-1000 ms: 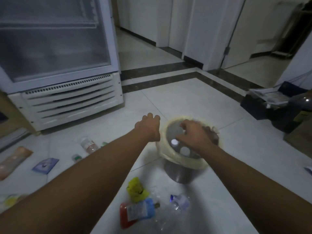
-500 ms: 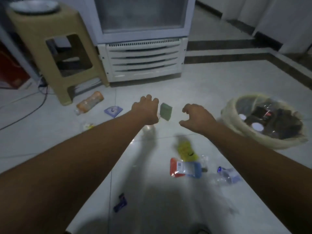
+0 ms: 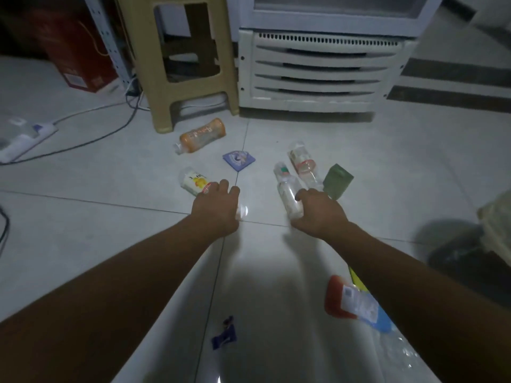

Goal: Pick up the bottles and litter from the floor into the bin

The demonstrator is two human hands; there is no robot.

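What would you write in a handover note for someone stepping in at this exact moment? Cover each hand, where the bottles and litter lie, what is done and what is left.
Left hand: closing on the yellow-label bottle lying on the floor; grip not confirmed.
Right hand: wrapped around the clear bottle, which is still low at the floor.
Bin: at the right edge, contents not visible.
Still on the floor: orange bottle by the stool, red-label bottle, blue packet, green carton, red and blue pouch, small purple wrapper.
Done: nothing can be confirmed here.
Left: carry both bottles to the bin, then collect the rest.
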